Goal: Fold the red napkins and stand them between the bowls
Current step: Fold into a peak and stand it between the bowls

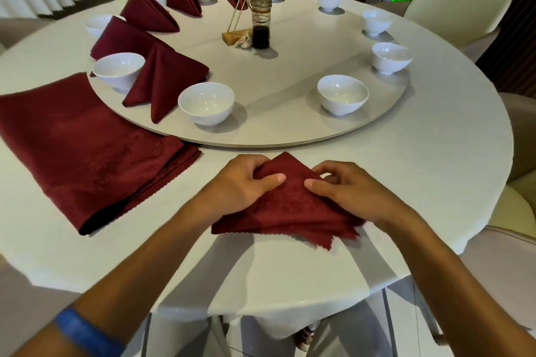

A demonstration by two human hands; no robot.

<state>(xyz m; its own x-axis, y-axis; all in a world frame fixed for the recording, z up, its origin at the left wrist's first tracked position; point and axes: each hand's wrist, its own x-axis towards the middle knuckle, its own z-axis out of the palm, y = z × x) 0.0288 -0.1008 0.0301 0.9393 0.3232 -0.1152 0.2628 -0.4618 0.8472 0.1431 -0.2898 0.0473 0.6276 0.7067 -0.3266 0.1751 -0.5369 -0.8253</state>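
A red napkin [290, 208] folded into a triangle lies on the white table near the front edge. My left hand [243, 182] grips its left side, thumb on top. My right hand [345, 188] pinches its right side. A stack of flat red napkins [81, 147] lies at the left. Several folded napkins stand between white bowls on the turntable [275, 130], the nearest folded napkin [165, 78] between a left bowl [119, 69] and a front bowl [206, 102]. Another bowl [342, 94] sits to the right with no napkin beside it.
A dark sauce jar [261, 24] and a gold triangular stand [237, 20] sit at the turntable's middle. More white bowls [391, 57] ring the right and far side. Cream chairs [455, 8] surround the table.
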